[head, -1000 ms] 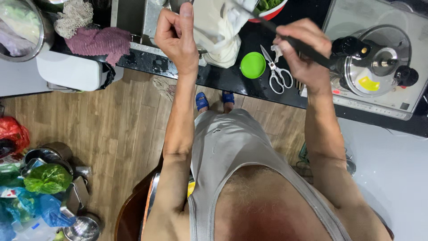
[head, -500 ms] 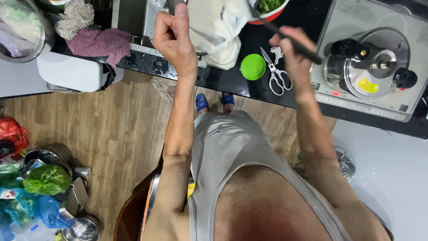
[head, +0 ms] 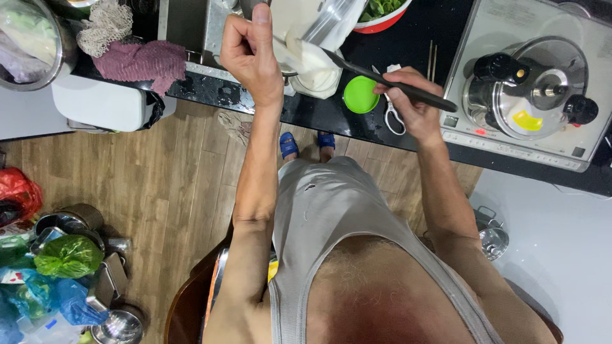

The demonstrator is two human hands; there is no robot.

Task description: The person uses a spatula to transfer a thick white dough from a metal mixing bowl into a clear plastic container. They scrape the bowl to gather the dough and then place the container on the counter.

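My left hand is closed on the edge of a clear plastic bag holding something white, above the black counter. My right hand grips the black handle of a long dark utensil; its tip points into the bag. A round green lid and scissors lie on the counter just under and beside my right hand. A red bowl of green leaves sits behind the bag.
A steel pressure pot stands on a cooktop at the right. A maroon cloth and a metal bowl lie at the left. Pots and coloured plastic bags crowd the wooden floor at lower left.
My right hand has come down and left with the utensil, so that its tip reaches the bag. My left hand has shifted slightly with the bag.
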